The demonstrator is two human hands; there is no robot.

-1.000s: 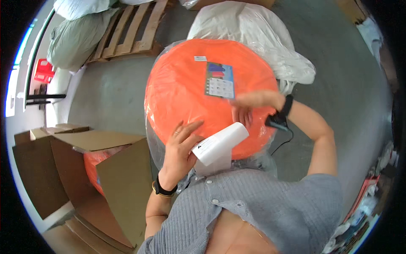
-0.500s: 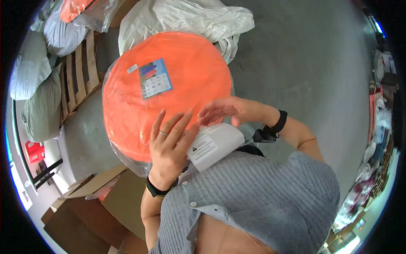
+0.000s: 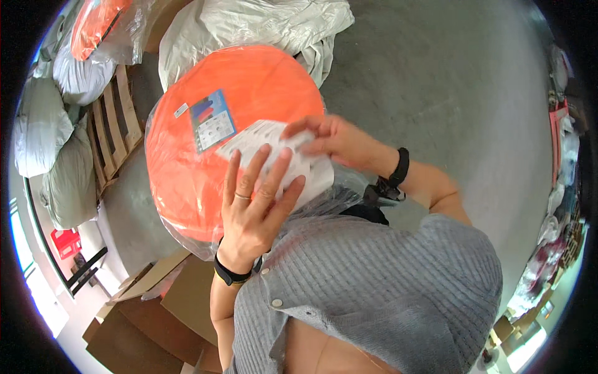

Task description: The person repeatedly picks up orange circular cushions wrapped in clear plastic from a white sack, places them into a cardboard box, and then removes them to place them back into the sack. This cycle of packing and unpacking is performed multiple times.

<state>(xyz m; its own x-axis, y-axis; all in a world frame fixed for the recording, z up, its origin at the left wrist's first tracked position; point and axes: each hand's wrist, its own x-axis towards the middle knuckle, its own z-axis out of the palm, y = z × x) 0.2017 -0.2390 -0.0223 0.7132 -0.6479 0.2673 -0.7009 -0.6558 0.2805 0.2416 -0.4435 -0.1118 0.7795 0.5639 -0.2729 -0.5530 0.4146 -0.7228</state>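
In front of me lies a round orange cushion-like item inside a clear plastic bag. A blue-and-white printed card and a small white label show on its upper left. A white printed paper sheet is spread over its near right part, tilted, with folds in it. My left hand has its fingers spread over the sheet's near left side, holding nothing. At the sheet's upper right, my right hand has curled fingers and thumb on the paper, slightly blurred.
Behind the round item lies a pale grey sack. Stuffed sacks and a wooden pallet are at the left, below another bagged orange item. Open cardboard boxes stand at the near left. Grey floor extends right.
The folded white paper has opened out and now reaches farther over the round item. My right hand has moved away from me and closed on its edge. The view has shifted slightly.
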